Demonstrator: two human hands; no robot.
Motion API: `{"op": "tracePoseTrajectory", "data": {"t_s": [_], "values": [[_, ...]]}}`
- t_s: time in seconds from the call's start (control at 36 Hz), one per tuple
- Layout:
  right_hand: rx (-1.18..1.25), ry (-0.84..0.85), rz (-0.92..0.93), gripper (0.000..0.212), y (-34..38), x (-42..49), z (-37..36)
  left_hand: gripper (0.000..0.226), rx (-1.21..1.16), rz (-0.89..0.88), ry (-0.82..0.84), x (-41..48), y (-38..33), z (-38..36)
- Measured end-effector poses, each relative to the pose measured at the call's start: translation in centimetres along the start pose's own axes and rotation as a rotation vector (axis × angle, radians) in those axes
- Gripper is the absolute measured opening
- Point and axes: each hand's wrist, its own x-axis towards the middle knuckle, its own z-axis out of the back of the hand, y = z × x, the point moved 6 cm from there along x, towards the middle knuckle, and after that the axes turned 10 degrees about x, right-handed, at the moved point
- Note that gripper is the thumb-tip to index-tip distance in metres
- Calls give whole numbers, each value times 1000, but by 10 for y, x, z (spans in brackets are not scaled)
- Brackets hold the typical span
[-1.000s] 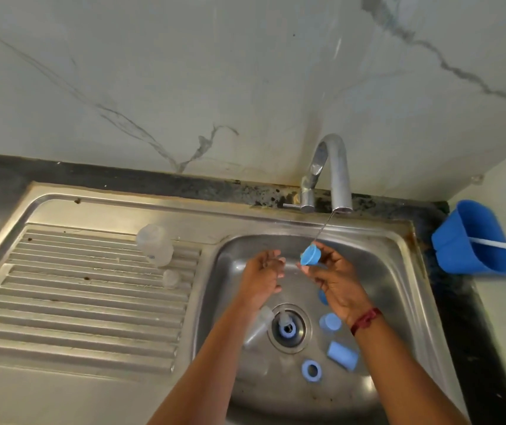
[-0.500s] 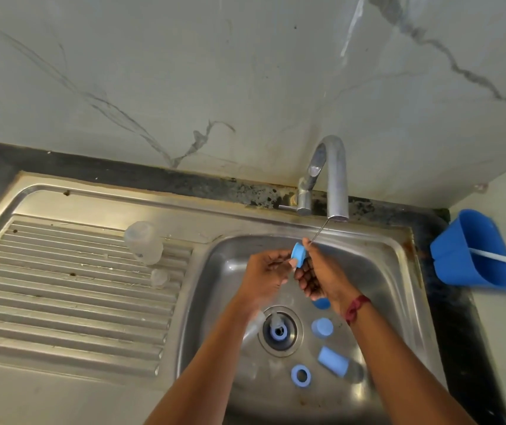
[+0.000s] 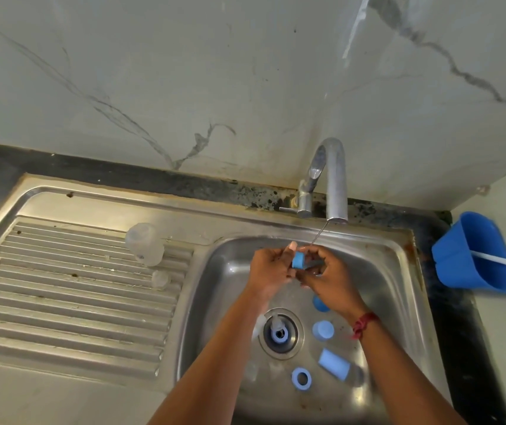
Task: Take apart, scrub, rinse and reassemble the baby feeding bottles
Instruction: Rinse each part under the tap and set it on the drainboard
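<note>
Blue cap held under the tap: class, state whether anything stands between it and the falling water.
Nothing separate does. The left hand and right hand hold the blue cap just below the tap, and the thin stream falls clear to the fingertips beside it. Only those fingers may shield part of the cap.

The single wide-angle head view looks forward and steeply down from close above the forearms, with the left hand [image 3: 271, 271] and right hand [image 3: 331, 277] near centre, the sink [image 3: 399, 250] around them, the tap [image 3: 336, 179] and wall [image 3: 184, 72] beyond them, and the drainboard [image 3: 77, 286] to their left.
</note>
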Motion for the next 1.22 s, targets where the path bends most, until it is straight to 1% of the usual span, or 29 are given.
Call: {"op": "tracePoseTrajectory", "data": {"t_s": [0.06,0.14,0.17,0.22,0.28,0.33,0.42,0.56,0.61,0.67,0.72,0.78,0.81,0.83,0.92,1.0,1.06,1.11,1.17,1.22], "values": [[117,-29,-79,32,-3,-1,0,32,-2,9,-10,-1,1,2],[315,-91,-157,24,-1,-4,-3,23,39,16,-70,0,4,6],[375,-94,-177,27,-1,-6,-4,19,44,30,-72,-1,6,6],[495,-72,-218,39,-1,-7,-7,13,18,67,-17,-2,10,1],[573,-43,-266,44,-4,-7,-11,15,15,104,42,-5,14,-3],[651,-24,-301,41,-9,-7,-13,16,9,120,66,-8,16,-4],[726,-7,-306,29,-14,-8,-13,12,-33,103,29,-9,15,0],[759,-17,-300,29,-12,-11,-16,22,-15,78,-56,-4,16,4],[762,-10,-302,34,-12,-12,-14,21,18,49,-101,-2,14,7],[713,8,-283,39,-9,-12,-13,21,86,11,-146,0,10,10],[534,-11,-208,40,-5,-11,-10,21,127,-1,-150,2,7,10],[283,-49,-111,47,-4,-8,-7,19,131,14,-114,3,8,6],[200,-56,-86,51,-4,-7,-6,18,128,19,-97,3,8,5],[169,-60,-79,54,-5,-7,-6,18,122,23,-84,3,8,3],[224,-65,-93,59,-9,-9,-5,25,117,52,-67,4,9,4],[325,-92,-129,53,-13,-10,-3,22,85,122,-84,5,11,8],[335,-69,-164,56,-17,-12,-5,18,44,177,-145,6,19,16],[398,-42,-176,57,-20,-12,-7,17,13,203,-235,6,30,28],[503,-94,-158,51,-19,-12,-3,15,-21,223,-309,2,40,39],[547,-120,-162,47,-17,-12,0,14,-36,242,-354,-3,48,45]]}}
